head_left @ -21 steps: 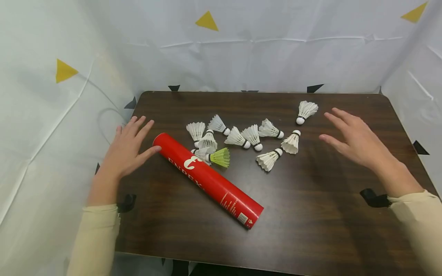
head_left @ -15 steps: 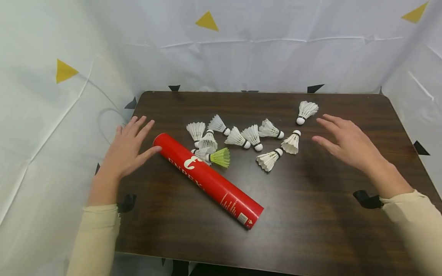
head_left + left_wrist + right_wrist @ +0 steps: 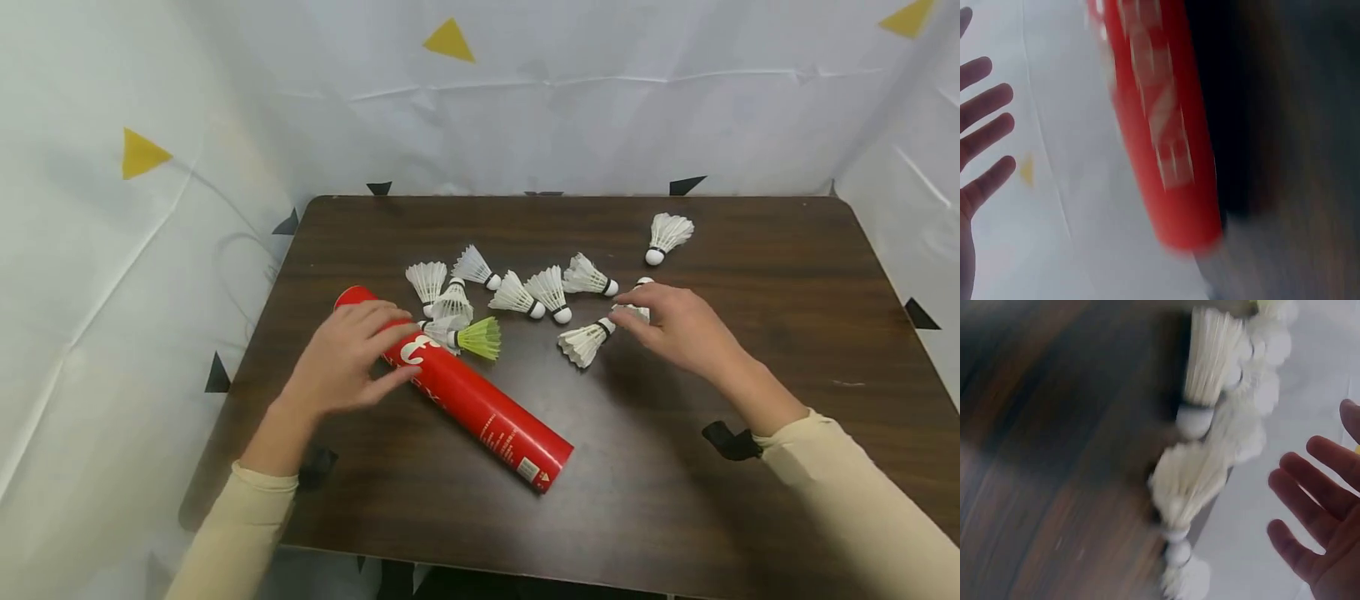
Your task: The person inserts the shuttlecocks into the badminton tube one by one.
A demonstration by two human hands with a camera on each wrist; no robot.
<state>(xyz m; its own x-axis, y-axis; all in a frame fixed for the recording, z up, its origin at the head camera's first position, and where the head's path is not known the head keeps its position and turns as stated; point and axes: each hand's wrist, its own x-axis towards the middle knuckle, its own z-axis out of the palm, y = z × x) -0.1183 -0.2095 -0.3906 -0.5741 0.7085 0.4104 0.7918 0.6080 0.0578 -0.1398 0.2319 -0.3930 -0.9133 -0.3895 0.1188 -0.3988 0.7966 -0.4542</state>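
Note the red tube [image 3: 487,417] lying on its side on the table [image 3: 637,500], slanting from far left to near right. Hovering over its far-left part with the left hand [image 3: 352,354], with fingers parted and nothing grasped; cannot tell from these views whether touching. Well apart from the tube, holding the right hand [image 3: 678,329], likewise released, above 1 half-hidden shuttlecock [image 3: 1188,478], with 1 white shuttlecock [image 3: 579,344] just left of the thumb. Beside the tube's far side, see 1 yellow-green shuttlecock [image 3: 480,338]. For the coming move, judge the left hand nearer to the tube, with its fingers directed roughly crosswise to the long axis.
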